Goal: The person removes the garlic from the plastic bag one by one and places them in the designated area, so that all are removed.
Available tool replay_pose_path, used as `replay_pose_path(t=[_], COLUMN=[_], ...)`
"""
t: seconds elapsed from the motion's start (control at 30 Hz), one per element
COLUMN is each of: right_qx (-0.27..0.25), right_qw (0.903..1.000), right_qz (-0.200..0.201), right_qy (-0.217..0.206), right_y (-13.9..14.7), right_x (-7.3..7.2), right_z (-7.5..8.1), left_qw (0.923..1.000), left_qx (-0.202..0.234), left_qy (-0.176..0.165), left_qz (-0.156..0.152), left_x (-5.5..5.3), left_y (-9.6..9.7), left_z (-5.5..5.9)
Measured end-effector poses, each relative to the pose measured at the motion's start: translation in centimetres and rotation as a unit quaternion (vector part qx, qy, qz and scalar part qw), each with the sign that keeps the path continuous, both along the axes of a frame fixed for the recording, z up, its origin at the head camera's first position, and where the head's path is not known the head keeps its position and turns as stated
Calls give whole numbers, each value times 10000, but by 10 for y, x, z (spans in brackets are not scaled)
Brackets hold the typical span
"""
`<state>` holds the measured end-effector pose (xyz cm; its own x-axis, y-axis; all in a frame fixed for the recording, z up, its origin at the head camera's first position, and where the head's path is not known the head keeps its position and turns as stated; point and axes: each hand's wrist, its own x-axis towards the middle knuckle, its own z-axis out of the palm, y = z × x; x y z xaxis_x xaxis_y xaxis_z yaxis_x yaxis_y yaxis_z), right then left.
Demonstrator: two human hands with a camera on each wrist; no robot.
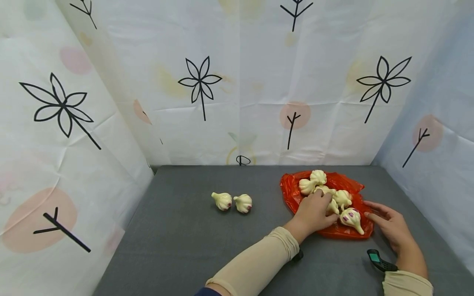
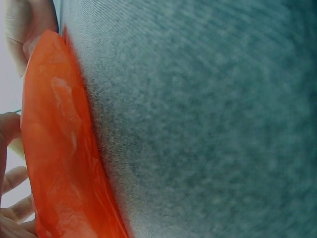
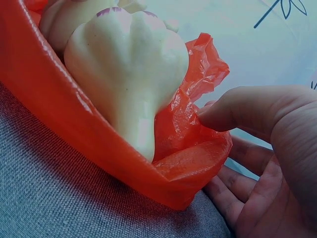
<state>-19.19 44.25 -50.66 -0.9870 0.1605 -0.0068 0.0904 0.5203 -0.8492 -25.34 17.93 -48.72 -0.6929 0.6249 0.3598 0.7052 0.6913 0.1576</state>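
An open red plastic bag [image 1: 292, 193] lies toward the right of the table with several garlic bulbs on it. My left hand [image 1: 314, 209] reaches over its near rim, thumb and fingers around a garlic bulb [image 1: 333, 206] among the others, which the hand partly covers. On the right, my right hand [image 1: 394, 226] pinches the bag's edge, thumb inside and fingers behind. Close to it, a purple-marked garlic bulb [image 3: 129, 59] lies with its stem pointing to the bag's corner. The left wrist view shows mostly the bag's red side [image 2: 62, 144].
Two garlic bulbs, one [image 1: 222, 201] beside another [image 1: 243, 203], sit on the dark grey table [image 1: 192, 246] left of the bag. Patterned white cloth [image 1: 237, 82] hangs behind and at both sides of the table.
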Motion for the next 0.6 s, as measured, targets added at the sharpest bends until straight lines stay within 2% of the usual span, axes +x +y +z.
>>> replay_pose_path(t=[0.27, 0.6], right_qx=[-60, -126], right_qw=[9999, 9999], right_qz=[75, 10], right_qy=[106, -64], right_y=[0, 2], right_x=[0, -1], right_z=[0, 0], left_qw=[9997, 9977], left_qx=[133, 598], left_qy=[212, 246], left_qz=[18, -207], left_x=[0, 6], left_y=[-1, -5], left_z=[2, 14])
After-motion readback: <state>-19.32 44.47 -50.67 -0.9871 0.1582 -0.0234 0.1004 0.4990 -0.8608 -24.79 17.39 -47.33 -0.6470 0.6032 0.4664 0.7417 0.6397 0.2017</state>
